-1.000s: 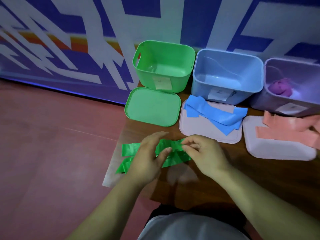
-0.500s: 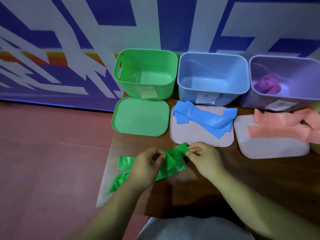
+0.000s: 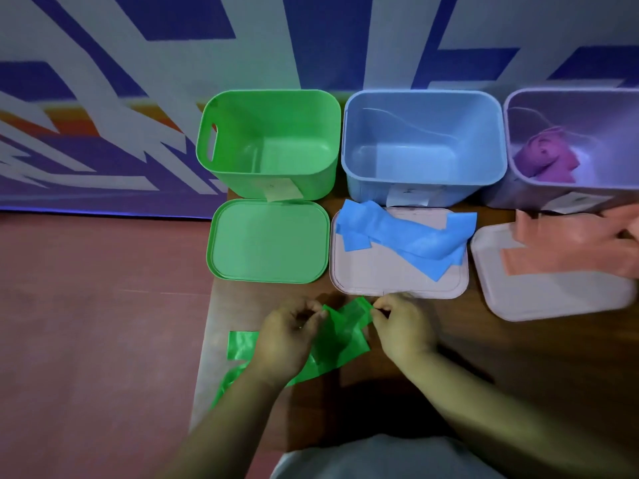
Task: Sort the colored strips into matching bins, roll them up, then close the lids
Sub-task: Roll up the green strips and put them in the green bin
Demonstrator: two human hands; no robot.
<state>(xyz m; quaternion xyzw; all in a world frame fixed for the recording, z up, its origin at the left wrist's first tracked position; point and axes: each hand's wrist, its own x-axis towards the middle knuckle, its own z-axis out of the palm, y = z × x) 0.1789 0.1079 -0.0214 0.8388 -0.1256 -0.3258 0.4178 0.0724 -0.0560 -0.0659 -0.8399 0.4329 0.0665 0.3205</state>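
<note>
Down at the near table edge, two hands work one bundle. The left hand (image 3: pixel 287 337) has its fingers curled and pinches the green strips (image 3: pixel 342 344) from the left. The right hand (image 3: pixel 403 331) nips their upper right corner between thumb and forefinger. Both forearms reach in from below, backs of the hands up.

The strips lie crumpled on the wooden table (image 3: pixel 518 361), with two loose ends showing left of the left wrist; how many strips make up the bundle I cannot tell.

Beyond the hands lie three lids in a row: a green lid (image 3: pixel 268 240), a pale lid (image 3: pixel 377 274) carrying overlapping blue strips (image 3: pixel 408 233), and a second pale lid (image 3: pixel 553 297) carrying pink strips (image 3: pixel 567 243).

Behind the lids stand three open bins: the green bin (image 3: pixel 221 174), the blue bin (image 3: pixel 363 188) and the lilac bin (image 3: pixel 508 188), which holds one purple roll (image 3: pixel 546 157). Each bin bears a paper label, its writing too small to read. The lilac bin and the pink strips are blurred and cut off at the right edge.
</note>
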